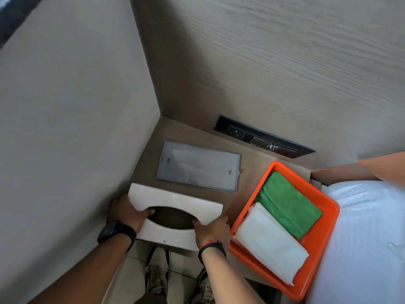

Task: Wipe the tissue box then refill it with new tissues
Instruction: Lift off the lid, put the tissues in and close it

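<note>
A white tissue box cover [175,201] with a large oval opening rests at the near edge of a small wooden shelf [247,170]. My left hand [125,212] grips its left side, fingers hooked into the opening. On the other side my right hand [211,229] grips the right end. Behind the cover a clear grey plastic back plate [198,165] lies flat on the shelf. An orange tray [317,244] to the right holds a folded green cloth [287,207] and a stack of white tissues [269,243].
Wood-grain walls meet in a corner at the left and back. A dark socket panel [263,137] is set in the back wall just above the shelf. My shoes [156,275] and a tiled floor show below the shelf edge. White bedding [363,233] fills the right.
</note>
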Tool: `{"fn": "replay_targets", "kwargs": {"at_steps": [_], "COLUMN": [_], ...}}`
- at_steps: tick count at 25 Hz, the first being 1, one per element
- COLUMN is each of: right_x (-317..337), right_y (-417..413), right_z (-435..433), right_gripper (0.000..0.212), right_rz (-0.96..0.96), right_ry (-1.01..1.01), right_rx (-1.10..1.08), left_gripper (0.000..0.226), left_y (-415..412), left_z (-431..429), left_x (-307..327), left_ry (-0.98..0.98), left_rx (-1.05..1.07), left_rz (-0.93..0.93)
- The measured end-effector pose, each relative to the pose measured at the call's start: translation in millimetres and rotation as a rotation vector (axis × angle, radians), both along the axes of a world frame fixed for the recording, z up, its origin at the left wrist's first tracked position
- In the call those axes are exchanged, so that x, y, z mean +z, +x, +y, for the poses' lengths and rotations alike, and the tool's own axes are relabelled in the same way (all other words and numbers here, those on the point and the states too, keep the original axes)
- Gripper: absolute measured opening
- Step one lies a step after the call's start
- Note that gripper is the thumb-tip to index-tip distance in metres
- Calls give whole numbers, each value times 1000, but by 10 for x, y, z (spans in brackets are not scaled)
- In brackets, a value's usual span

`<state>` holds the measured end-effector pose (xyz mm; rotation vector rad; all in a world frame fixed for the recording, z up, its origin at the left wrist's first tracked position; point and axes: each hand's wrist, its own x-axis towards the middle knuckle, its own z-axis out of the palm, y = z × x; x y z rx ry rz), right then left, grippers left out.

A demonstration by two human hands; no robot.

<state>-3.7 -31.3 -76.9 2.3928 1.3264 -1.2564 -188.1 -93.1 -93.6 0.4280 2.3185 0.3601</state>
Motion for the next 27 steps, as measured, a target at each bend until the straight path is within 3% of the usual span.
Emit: {"fn": "replay_targets", "kwargs": {"at_steps": [9,13,16,20,23,27], "right_x": [-26,163,408,560,439,216], "right_y": [-47,-89,-2,728,1502,2074], "right_z": [113,144,243,441,494,437], "right_gripper": [72,66,48,19,35,50], "right_rz": [54,68,63,12,-178,-230], "right_ry": [45,173,392,647,390,20], "right_rx": [47,96,80,-44,-52,-166], "left_gripper": [87,98,72,30,26,46], "left_y": [-22,135,330,959,1527,2255], "left_z": [13,148,310,553,772,1008], "left_x": [-128,134,356,606,591,450], "left_ry": [23,127,306,535,517,88], "left_rx": [-18,-117,-313,-644,-941,-955], "left_rz": [23,158,281,281,193,17]}}
